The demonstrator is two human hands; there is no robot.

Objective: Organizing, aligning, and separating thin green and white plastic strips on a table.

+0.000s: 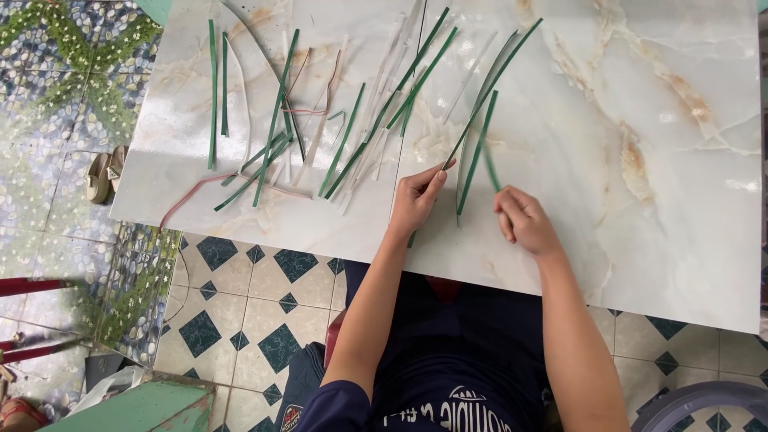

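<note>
White marble-look tabletop (pixel 656 160) fills the upper frame; blue-diamond tiled floor (pixel 248 312) below, pebble-pattern floor (pixel 48 96) at left.

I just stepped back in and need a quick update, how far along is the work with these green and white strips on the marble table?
Looks early. Done: nothing joined shows. In hand: the left hand pinches a long green strip; the right hand holds a shorter green strip beside it. Left: a loose spread of green and white strips on the marble table, apparently unused.
</note>
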